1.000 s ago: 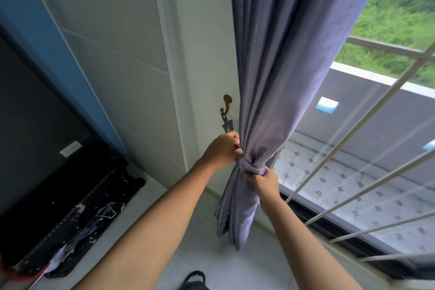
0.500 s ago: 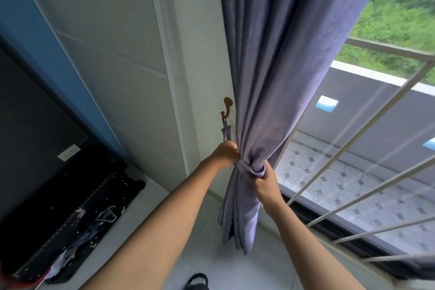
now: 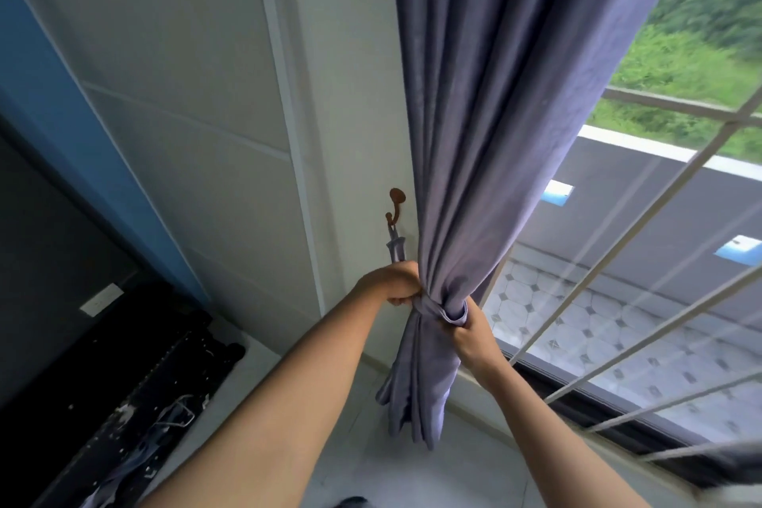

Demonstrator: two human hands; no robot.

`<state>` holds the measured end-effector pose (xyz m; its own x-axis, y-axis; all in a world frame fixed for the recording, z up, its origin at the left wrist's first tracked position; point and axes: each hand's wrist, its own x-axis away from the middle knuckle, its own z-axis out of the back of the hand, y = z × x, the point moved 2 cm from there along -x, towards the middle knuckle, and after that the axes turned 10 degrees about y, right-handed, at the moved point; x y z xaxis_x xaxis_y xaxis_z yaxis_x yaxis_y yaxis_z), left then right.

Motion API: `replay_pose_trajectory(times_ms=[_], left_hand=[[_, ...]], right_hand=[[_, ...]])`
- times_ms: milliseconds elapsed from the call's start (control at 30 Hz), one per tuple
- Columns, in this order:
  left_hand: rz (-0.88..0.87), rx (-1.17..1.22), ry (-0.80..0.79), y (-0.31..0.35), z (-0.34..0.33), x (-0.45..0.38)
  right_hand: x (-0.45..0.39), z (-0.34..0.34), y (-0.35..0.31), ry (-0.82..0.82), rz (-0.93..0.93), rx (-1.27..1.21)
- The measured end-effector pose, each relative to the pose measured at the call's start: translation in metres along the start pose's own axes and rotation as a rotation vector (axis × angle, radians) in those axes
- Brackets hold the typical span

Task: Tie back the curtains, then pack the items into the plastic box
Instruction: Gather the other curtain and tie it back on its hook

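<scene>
White wall panel beside the window; rusty hook (image 3: pixel 396 202) carries the tieback (image 3: pixel 441 307), now cinched tighter around the purple curtain (image 3: pixel 495 136) than a second ago. Below the hook, left hand (image 3: pixel 391 285) and right hand (image 3: pixel 470 336) each clench a tieback end. Knot likely nearly done; plastic box unseen.

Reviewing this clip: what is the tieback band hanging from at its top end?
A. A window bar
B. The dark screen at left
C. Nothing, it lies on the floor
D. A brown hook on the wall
D: the tieback band wraps the gathered curtain, and its strap runs up from the left hand to the brown hook; the right hand grips the band's other side.
</scene>
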<state>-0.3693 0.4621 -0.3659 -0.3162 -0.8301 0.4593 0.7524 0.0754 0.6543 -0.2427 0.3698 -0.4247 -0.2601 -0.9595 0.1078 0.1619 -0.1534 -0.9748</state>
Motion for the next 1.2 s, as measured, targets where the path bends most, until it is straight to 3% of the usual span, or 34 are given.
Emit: replay_pose_trajectory(times_ms=[267,467,700,1033,1200], left_hand=[[0.019,0.924,0.024,-0.012,-0.016,0.006],[0.211,1.268,0.081,-0.03,-0.007,-0.006],[0.142,1.233,0.066,-0.041,0.024,-0.012],[-0.011,0.934,0.421,-0.048,0.051,-0.036],[0.0,0.865,0.458,-0.05,0.059,-0.05]], right_hand=[[0.006,0.005,0.006,0.13,-0.06,0.123],[0.02,-0.009,0.022,0.266,-0.091,0.29],[0.031,-0.028,0.025,0.409,-0.114,0.357],[0.027,-0.042,0.01,0.36,-0.193,0.434],[0.023,-0.049,0.01,0.338,-0.202,0.423]])
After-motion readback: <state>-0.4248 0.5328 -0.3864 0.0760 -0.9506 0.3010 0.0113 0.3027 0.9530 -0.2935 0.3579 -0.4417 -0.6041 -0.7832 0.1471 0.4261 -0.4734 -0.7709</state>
